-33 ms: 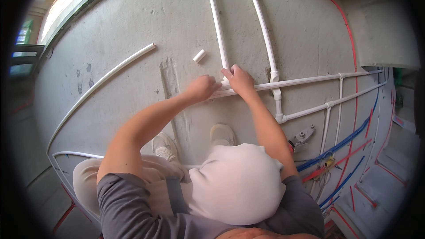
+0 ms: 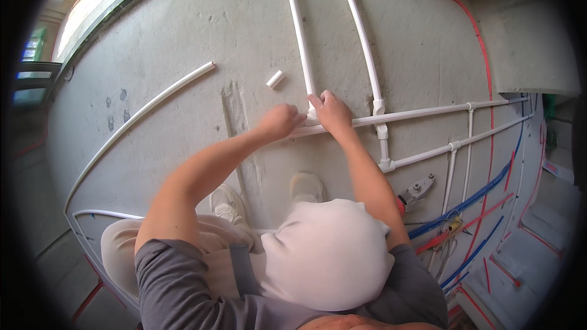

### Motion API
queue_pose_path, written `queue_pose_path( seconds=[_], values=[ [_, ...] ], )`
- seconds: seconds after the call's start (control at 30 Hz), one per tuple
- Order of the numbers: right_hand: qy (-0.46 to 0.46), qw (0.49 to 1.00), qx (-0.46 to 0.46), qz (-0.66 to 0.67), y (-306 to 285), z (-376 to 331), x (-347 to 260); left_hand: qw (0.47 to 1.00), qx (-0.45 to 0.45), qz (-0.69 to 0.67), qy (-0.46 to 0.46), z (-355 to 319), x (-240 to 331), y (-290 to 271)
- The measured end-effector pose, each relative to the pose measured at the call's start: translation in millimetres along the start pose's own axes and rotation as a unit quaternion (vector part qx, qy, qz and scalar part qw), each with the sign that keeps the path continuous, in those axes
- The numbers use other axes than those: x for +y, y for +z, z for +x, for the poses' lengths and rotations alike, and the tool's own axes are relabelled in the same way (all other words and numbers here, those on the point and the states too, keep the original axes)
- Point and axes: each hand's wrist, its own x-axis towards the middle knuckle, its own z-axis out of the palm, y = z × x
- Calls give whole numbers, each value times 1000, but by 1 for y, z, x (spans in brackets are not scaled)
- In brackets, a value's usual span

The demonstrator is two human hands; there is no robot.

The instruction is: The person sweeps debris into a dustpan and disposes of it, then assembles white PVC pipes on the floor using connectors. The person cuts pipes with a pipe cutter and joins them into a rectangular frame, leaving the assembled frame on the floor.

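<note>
A white plastic pipe runs from the far side down to a white pipe fitting between my hands. Curled fingers of my left hand press in at the fitting's left side; whatever they hold is hidden. My right hand is closed over the fitting's right side, its thumb along the lower end of the pipe. From beneath that hand a long white crosswise pipe stretches to the right. Both forearms reach up from the lower edge.
A short pipe offcut and a long curved-looking pipe lie on the concrete floor. Right of my right arm are a grey metal tool with red handles, blue conduits and red ones. A second pipe joins the crosswise run.
</note>
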Motion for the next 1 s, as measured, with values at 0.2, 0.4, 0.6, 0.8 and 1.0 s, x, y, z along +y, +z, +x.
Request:
queue_pose_path(
  seconds=[0.2, 0.4, 0.6, 0.8, 1.0],
  values=[
    [-17, 968, 148, 204, -32, -56, 2, 994, 21, -98, -33, 18, 9, -10],
    [-231, 676, -220, 664, -95, -184, -15, 993, 88, 15, -81, 25, 20, -35],
    [54, 511, -404, 756, -80, -239, 9, 998, 50, -24, 39, 32, 12, -22],
    [101, 742, -243, 617, -33, -234, 30, 994, -54, -89, -10, 38, 5, -8],
    [145, 819, -85, 549, -36, -193, 19, 982, -89, -162, -38, 38, 12, -6]
  ],
)
